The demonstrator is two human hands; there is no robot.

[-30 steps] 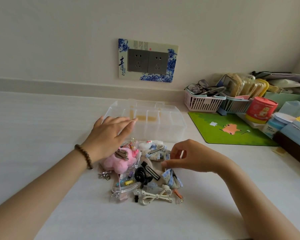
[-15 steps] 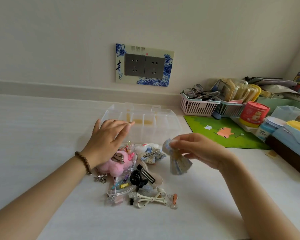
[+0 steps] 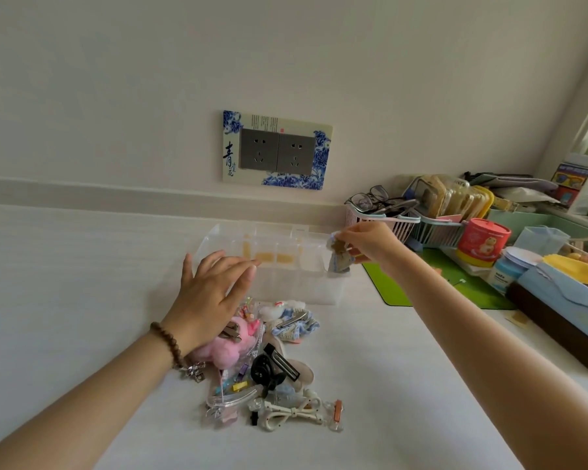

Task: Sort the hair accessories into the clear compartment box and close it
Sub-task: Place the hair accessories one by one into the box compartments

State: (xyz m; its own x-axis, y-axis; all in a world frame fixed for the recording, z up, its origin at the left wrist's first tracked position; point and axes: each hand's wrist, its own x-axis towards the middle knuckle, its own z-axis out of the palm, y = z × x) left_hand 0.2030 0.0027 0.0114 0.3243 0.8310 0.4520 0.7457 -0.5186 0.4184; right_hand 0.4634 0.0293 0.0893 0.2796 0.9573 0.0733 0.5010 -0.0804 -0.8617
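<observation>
Stretching from the wall to its near edge, the white counter [image 3: 65,300] carries a clear compartment box [image 3: 302,286] at the back edge. The box stands open, and its see-through walls and dividers are hard to trace. Toward the right edge lies a green mat [image 3: 421,286], partly hidden by the right forearm.

In the middle of the counter, a pile of hair accessories [image 3: 269,368] sits just in front of the box. The left hand [image 3: 214,293] covers the pile's far side, its grip spread, with straight fingers lying against the box's left front.

On the wall, a blue-and-white socket plate [image 3: 275,149] reads "青花".

The right hand [image 3: 370,242] hangs over the box's right end, its grip pinching a small blue-patterned fabric hair tie [image 3: 338,261] whose detail is too blurred to read.
</observation>
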